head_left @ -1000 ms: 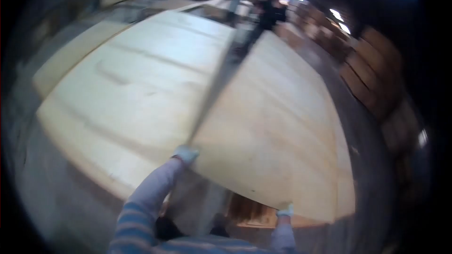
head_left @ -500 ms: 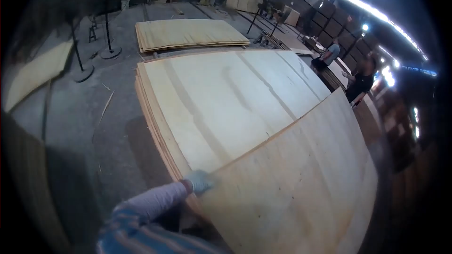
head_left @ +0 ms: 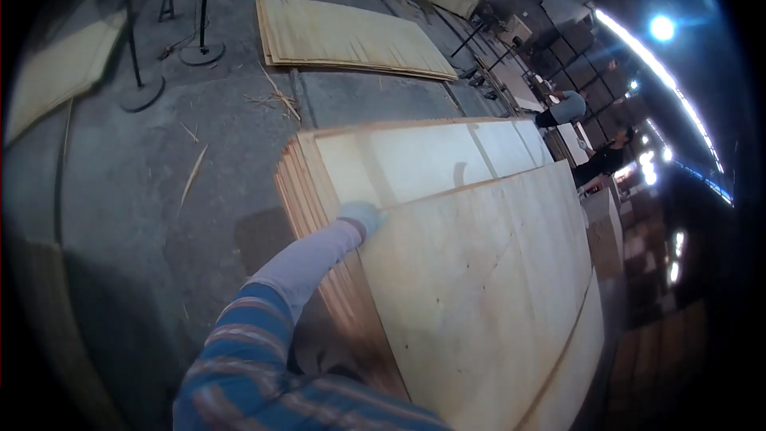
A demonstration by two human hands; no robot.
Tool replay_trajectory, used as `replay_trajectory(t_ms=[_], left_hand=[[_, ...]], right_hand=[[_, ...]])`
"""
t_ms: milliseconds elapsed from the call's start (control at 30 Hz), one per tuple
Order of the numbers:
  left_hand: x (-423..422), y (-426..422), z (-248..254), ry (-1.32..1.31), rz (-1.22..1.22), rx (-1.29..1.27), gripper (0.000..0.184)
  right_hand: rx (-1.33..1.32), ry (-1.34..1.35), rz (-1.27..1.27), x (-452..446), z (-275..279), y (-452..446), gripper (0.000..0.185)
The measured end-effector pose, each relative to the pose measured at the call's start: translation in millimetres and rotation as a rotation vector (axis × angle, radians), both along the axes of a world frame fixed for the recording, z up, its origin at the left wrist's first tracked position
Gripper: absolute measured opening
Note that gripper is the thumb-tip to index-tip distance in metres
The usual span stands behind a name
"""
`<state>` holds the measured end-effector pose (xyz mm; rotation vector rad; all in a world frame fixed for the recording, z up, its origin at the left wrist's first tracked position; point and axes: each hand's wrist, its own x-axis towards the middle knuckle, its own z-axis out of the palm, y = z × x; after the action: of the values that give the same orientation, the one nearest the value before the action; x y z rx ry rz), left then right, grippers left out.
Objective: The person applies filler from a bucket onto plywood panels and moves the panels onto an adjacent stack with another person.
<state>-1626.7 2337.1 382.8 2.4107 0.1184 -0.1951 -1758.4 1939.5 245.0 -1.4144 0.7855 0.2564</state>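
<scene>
My left hand (head_left: 361, 218), in a pale glove with a lilac sleeve cover above it, grips the near left corner of a large wood veneer sheet (head_left: 471, 271). Its fingers are closed over the sheet's edge and partly hidden. The sheet lies across a thick stack of veneer sheets (head_left: 307, 191), whose layered edges show along the left side. Beyond the held sheet's far edge, a paler sheet (head_left: 415, 161) with darker stripes shows on top of the stack. My right hand is out of view.
A lower stack of sheets (head_left: 351, 36) lies on the concrete floor beyond. Wood scraps (head_left: 279, 96) litter the floor. Metal stands (head_left: 203, 54) and another sheet (head_left: 68, 76) are at left. Two people, one in grey (head_left: 568, 104) and one in dark clothes (head_left: 604, 161), are at right.
My left hand has moved forward with the veneer sheet's corner, and the sheet covers more of the pale one beneath. The view has tilted downward.
</scene>
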Motion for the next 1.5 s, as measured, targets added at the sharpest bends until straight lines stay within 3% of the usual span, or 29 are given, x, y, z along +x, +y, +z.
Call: replay_trajectory(t_ms=[167, 200, 300, 333, 467, 533, 567, 633, 700, 933, 967, 1067, 1167, 1200, 1267, 1333, 1400, 1500], left_hand=[[95, 169, 48, -0.185, 0.064, 0.125, 0.063], [138, 206, 19, -0.121, 0.005, 0.062, 0.062], [210, 311, 25, 0.002, 0.087, 0.118, 0.066], [259, 325, 3, 0.000, 0.108, 0.166, 0.068], [409, 447, -75, -0.111, 0.075, 0.114, 0.070], [467, 490, -92, -0.031, 0.060, 0.103, 0.068], [489, 522, -56, 0.058, -0.031, 0.164, 0.066], [558, 593, -98, -0.079, -0.013, 0.071, 0.064], [600, 661, -45, 0.158, -0.023, 0.138, 0.061], [749, 908, -138, 0.169, 0.057, 0.184, 0.059], [760, 957, -133, 0.276, 0.054, 0.119, 0.059], [837, 1044, -172, 0.333, 0.033, 0.085, 0.059], [923, 1133, -212, 0.515, 0.070, 0.073, 0.057], [917, 1129, -205, 0.624, 0.062, 0.063, 0.056], [962, 1178, -249, 0.483, 0.065, 0.112, 0.052], [992, 1233, -245, 0.338, 0.147, 0.121, 0.049], [1046, 1315, -158, 0.109, 0.334, 0.102, 0.047], [992, 1397, -127, 0.351, 0.387, 0.034, 0.048]], right_hand=[[0.074, -0.009, -0.152, 35, 23, 145, 0.045], [0.101, -0.018, -0.203, 43, 21, 176, 0.045], [0.161, -0.027, -0.307, 92, 1, 259, 0.045], [0.208, -0.028, -0.360, 143, -35, 281, 0.046], [0.253, -0.002, -0.538, 243, -60, 391, 0.046], [0.267, 0.031, -0.619, 288, -48, 442, 0.046], [0.269, 0.035, -0.653, 305, -44, 464, 0.046], [0.273, 0.044, -0.708, 333, -37, 507, 0.046], [0.280, 0.066, -0.751, 354, -32, 545, 0.047], [0.311, 0.069, -0.927, 441, -29, 755, 0.047], [0.261, 0.070, -0.949, 465, 19, 804, 0.047], [0.273, 0.035, -1.036, 547, 21, 911, 0.048], [0.262, 0.003, -1.120, 639, 68, 1008, 0.048], [0.238, 0.006, -1.158, 658, 95, 1023, 0.048], [0.293, -0.025, -1.186, 735, 99, 1080, 0.048], [0.381, -0.055, -1.162, 804, 85, 1139, 0.047], [0.525, -0.114, -1.115, 883, 45, 1207, 0.044], [0.611, -0.079, -1.015, 1027, 3, 1389, 0.046]])
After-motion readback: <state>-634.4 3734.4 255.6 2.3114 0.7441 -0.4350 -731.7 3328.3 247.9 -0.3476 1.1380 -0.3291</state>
